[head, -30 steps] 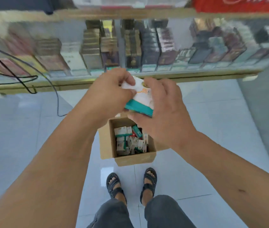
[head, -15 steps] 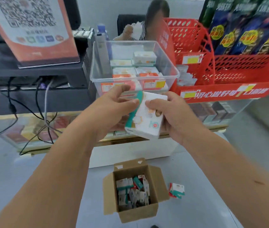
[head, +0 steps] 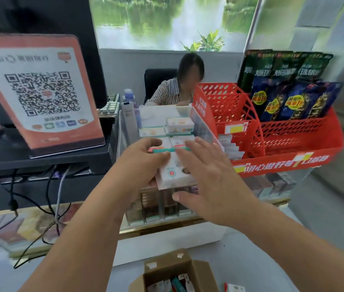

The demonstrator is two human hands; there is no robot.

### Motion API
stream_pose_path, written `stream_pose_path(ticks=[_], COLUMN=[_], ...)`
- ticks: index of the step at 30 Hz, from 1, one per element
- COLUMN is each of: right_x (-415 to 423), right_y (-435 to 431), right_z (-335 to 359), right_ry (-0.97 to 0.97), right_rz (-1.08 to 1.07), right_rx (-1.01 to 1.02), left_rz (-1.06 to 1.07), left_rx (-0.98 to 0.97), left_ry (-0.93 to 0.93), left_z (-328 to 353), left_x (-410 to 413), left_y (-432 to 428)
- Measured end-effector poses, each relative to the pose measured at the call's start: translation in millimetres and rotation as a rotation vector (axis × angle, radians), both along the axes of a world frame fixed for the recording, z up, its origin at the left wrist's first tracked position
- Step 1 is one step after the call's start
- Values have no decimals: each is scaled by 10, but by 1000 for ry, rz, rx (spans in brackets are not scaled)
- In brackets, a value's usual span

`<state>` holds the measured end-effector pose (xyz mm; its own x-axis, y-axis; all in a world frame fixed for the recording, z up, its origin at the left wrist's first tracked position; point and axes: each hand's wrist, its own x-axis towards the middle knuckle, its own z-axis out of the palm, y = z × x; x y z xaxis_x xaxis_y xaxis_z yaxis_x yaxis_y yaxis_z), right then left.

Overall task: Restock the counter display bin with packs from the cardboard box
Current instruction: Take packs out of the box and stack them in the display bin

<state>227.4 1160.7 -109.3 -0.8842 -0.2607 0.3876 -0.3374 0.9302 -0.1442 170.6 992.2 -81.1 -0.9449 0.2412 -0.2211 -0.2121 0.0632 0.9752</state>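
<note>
Lettering in white Chinese characters runs along the front of the red basket rack (head: 305, 142), too blurred to read, and round yellow labels mark the dark snack bags (head: 289, 102) standing in it. An orange QR code sign (head: 38, 91) leans at left. On the glass counter (head: 30, 224), the clear display bin (head: 202, 129) holds stacked white packs (head: 179, 124). The left hand (head: 143, 165) grips a teal-edged pack (head: 173, 173) at the bin's near rim, while the right hand (head: 209, 182) lays straight, spread fingers against it. The cardboard box (head: 166, 268) sits open on the floor, with more packs inside.
</note>
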Motion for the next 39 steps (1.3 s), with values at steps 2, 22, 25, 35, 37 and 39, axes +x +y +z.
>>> stream_pose_path(ticks=[2,22,25,35,37,39], right_x=[-156,-2552,-2633,-2568,-2507,-2408], right_y=[58,681,657,627,629,621], right_z=[75,-281,-333,-429,-414,-377], right_ry=[1,-410,-411,-408,-403,-397], right_rz=[65,-54,-61,-21,-23,-21], right_rx=[164,385,412,363,343,324], left_rz=[-45,166,192,155,143,126], left_rx=[-38,-341,-360,-389,-393,-396], left_ry=[0,116,124,130,129,138], left_z=[33,-163,-177,-271,-256,-236], left_x=[-86,-1179,-1255,-1345,-1303,-1247], left_y=[80,366,381,522,542,546])
